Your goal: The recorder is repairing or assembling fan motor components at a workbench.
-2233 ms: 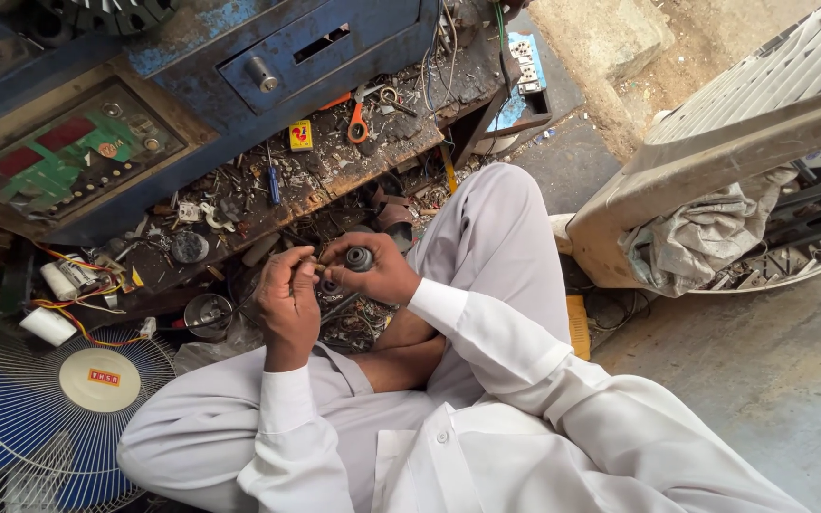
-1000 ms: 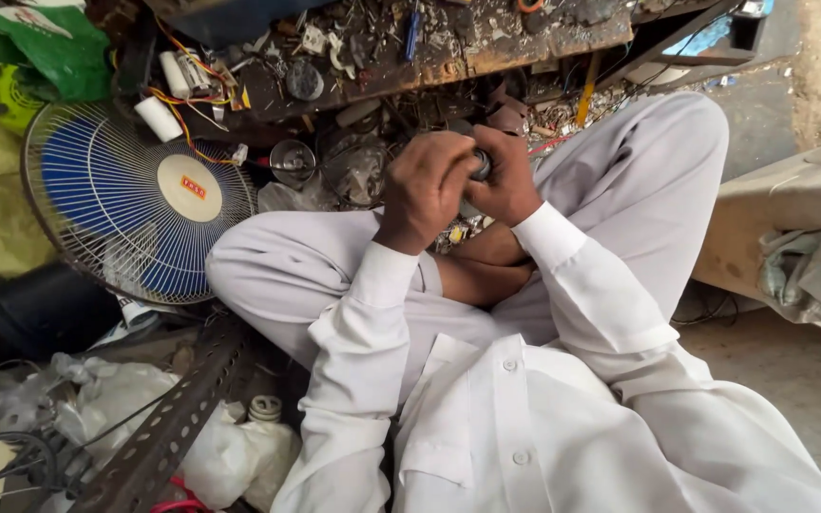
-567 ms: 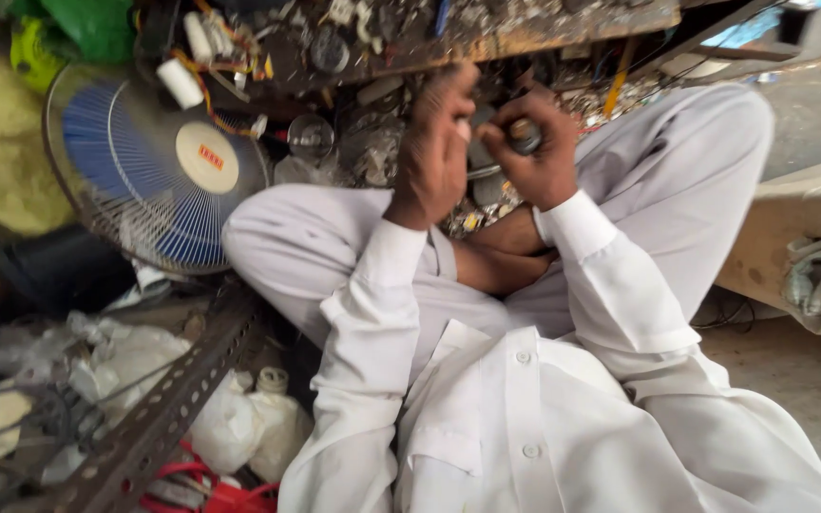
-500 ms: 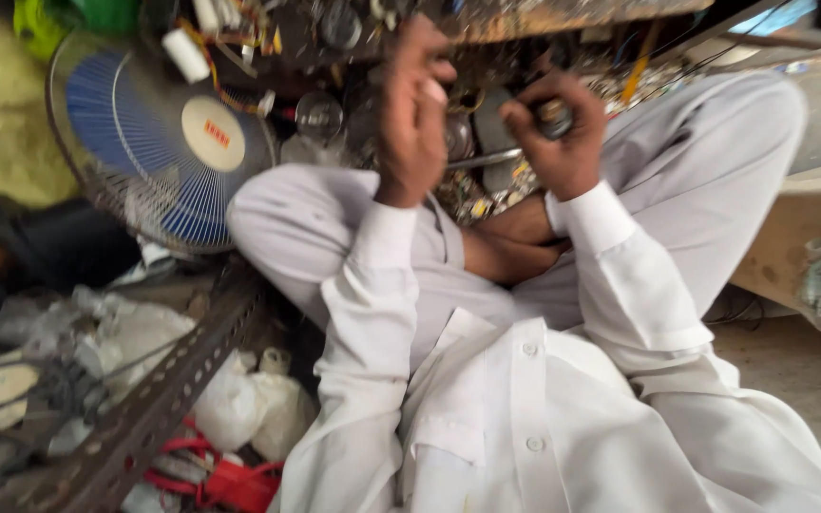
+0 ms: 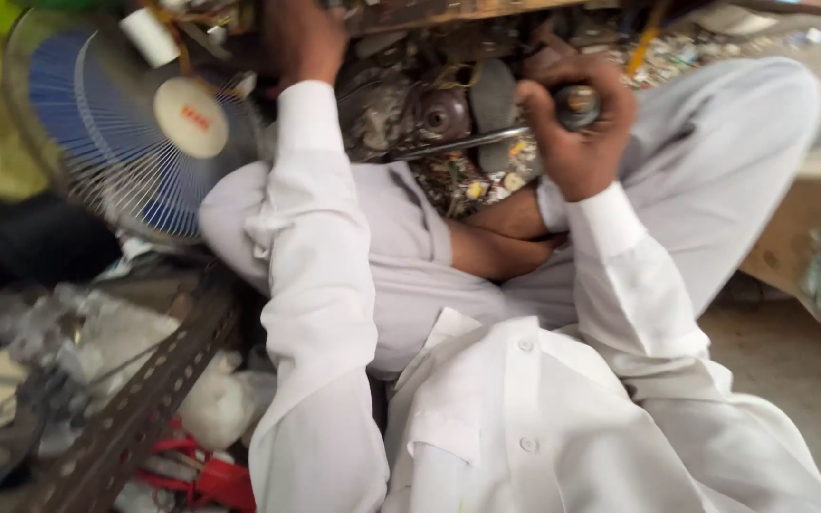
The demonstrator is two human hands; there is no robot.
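Blue-bladed fan with wire guard, perforated metal angle bar, white plastic bags, cluttered bench

Left hand cut off by the top edge, its fingers hidden

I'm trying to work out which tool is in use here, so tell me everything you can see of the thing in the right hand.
The tool looks like a screwdriver: a thin grey metal shaft with a dark rounded handle end. The right hand is closed around the handle, whose dark tip shows between thumb and fingers. The shaft lies nearly level, sloping slightly down toward the left, above the person's lap in front of a cluttered pile of small parts. Its tip is blurred, so what it touches cannot be told.
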